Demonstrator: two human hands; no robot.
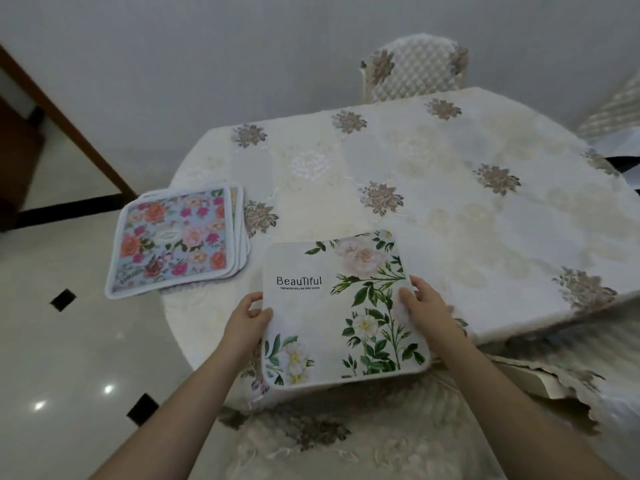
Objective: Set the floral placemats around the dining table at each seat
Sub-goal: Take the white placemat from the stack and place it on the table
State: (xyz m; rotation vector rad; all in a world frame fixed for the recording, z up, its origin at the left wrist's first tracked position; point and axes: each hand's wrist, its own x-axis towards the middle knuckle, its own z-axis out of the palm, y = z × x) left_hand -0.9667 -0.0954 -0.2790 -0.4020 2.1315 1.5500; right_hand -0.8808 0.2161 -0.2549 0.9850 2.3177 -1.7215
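Note:
A white placemat printed with pale roses, green leaves and the word "Beautiful" sits at the near edge of the table, its front part hanging past the rim. My left hand grips its left edge, thumb on top. My right hand grips its right edge the same way. A stack of several placemats lies at the table's left edge, the top one pale blue with orange and pink flowers.
The table wears a cream embroidered cloth with grey-brown flower patches. A quilted covered chair stands at the far side, another chair at the right. A chair seat lies right below me. Glossy tiled floor on the left.

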